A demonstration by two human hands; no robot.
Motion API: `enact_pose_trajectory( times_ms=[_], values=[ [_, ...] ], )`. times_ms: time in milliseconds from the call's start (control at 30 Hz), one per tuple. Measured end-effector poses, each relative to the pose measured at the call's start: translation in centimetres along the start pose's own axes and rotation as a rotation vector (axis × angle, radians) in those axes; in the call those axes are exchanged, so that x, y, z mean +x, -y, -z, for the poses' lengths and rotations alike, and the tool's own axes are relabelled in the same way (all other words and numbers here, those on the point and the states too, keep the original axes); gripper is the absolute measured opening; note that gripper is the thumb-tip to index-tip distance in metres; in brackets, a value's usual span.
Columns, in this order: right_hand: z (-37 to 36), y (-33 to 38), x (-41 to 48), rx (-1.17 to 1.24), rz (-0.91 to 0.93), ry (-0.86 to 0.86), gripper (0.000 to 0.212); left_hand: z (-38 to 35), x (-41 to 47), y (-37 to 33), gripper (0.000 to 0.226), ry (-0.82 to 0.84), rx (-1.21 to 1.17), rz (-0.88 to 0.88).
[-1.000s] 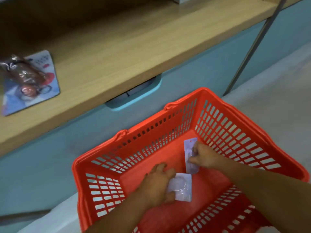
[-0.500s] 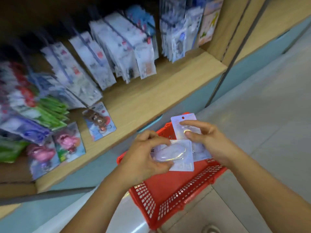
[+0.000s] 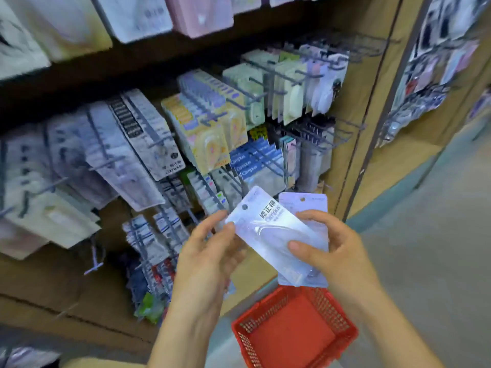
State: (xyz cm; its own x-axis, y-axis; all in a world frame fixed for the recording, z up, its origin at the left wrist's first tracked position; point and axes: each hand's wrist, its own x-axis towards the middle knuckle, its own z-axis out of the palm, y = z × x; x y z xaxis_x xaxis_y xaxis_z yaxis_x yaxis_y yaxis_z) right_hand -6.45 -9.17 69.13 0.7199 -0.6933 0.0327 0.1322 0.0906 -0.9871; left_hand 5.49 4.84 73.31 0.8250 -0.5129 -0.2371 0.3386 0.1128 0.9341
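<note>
Left hand (image 3: 210,248) and right hand (image 3: 337,251) are bare, with short plain nails; both arms are uncovered down to the frame's lower edge.

Bearings taken from the held packs (image 3: 265,227). From 9 to 12 o'clock, hanging packs (image 3: 143,144) on projecting metal pegs (image 3: 248,94) crowd the rack; gaps between rows are narrow. Wooden upright (image 3: 356,115) stands at 1 o'clock. Aisle floor (image 3: 430,235) lies open from 2 to 5 o'clock. Red basket (image 3: 292,338), top open, sits at 6 o'clock, well below.
</note>
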Motion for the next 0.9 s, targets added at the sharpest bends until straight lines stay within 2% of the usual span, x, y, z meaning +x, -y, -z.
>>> enact_pose_trajectory(
  times_ms=[100,267,333,400,433,533,600,667,767,900],
  values=[
    [-2.2,5.4,-0.9,-0.011,0.072,-0.009,0.046,-1.5,-2.8,-3.9,0.016,0.065,-0.139,-0.023],
    [-3.5,11.0,-1.9,-0.098,0.223,0.025,0.053,-3.0,-4.8,-8.1,0.021,0.095,-0.289,-0.093],
    [-3.4,12.4,-2.0,-0.111,0.257,0.048,0.055,-3.7,-5.4,-9.5,0.016,0.112,-0.309,-0.147],
    [-3.1,13.6,-1.6,-0.15,0.31,0.027,0.053,-4.3,-5.7,-10.9,0.024,0.086,-0.339,-0.218],
    [-2.8,14.2,-1.4,-0.152,0.341,0.0,0.05,-4.5,-5.7,-11.8,0.029,0.062,-0.359,-0.257],
    [-1.5,16.1,0.0,-0.108,0.373,-0.067,0.029,-4.9,-5.2,-14.1,0.018,0.015,-0.394,-0.411],
    [-0.4,17.4,1.3,-0.111,0.378,-0.074,0.014,-5.4,-5.1,-15.5,0.025,0.014,-0.402,-0.473],
    [0.6,18.7,2.7,-0.122,0.415,-0.046,0.019,-6.5,-5.3,-16.4,0.036,-0.037,-0.318,-0.513],
    [2.0,20.6,4.8,-0.128,0.478,0.036,0.022,-9.3,-5.4,-16.7,0.027,-0.091,-0.08,-0.558],
    [3.1,22.9,7.2,-0.128,0.559,0.101,0.031,-13.3,-4.8,-16.0,0.036,0.115,0.411,-0.59]
  ],
)
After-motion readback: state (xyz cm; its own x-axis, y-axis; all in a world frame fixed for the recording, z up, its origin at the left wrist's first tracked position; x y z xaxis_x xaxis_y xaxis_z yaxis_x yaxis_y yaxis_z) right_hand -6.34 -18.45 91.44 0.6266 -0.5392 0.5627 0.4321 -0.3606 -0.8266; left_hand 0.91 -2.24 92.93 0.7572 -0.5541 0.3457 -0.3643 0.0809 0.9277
